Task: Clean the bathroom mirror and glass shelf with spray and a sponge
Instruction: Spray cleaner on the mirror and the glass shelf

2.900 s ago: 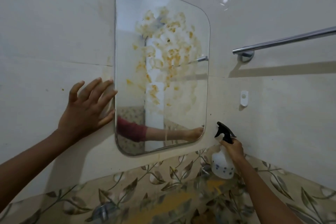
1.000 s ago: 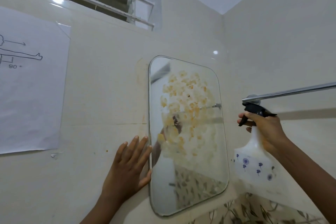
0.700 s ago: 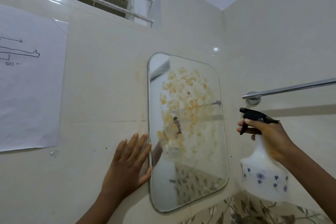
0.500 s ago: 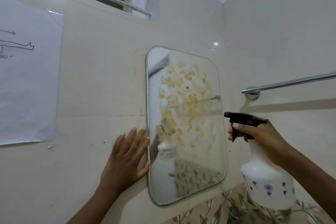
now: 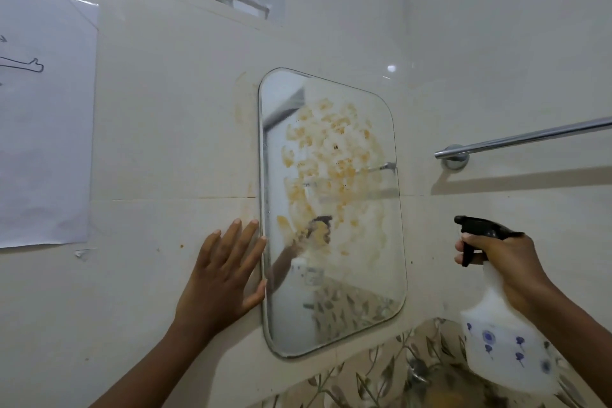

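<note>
In the head view we hold the spray bottle (image 5: 503,341) in our right hand (image 5: 506,262), to the right of the mirror (image 5: 331,209). A moment ago the bottle hung low, near the leaf-pattern tiles (image 5: 374,384) at the bottom of the wall; now it is lifted, and its black nozzle (image 5: 477,225) points left toward the glass. For the task this means, we think, that spraying is about to begin. The right fingers are clenched around the bottle neck, with the front ones on the trigger.

Our left hand (image 5: 222,278) lies flat and released on the wall, fingers spread, their tips touching the left edge of the mirror, as before.

The mirror carries orange-brown stains (image 5: 331,156) over its upper and middle part, and no wet marks are clear to us. The bottle is white and not transparent, so we cannot tell how much liquid is inside. The sponge and the glass shelf are not visible. A towel rail (image 5: 523,139) is fixed on the wall at the right.
</note>
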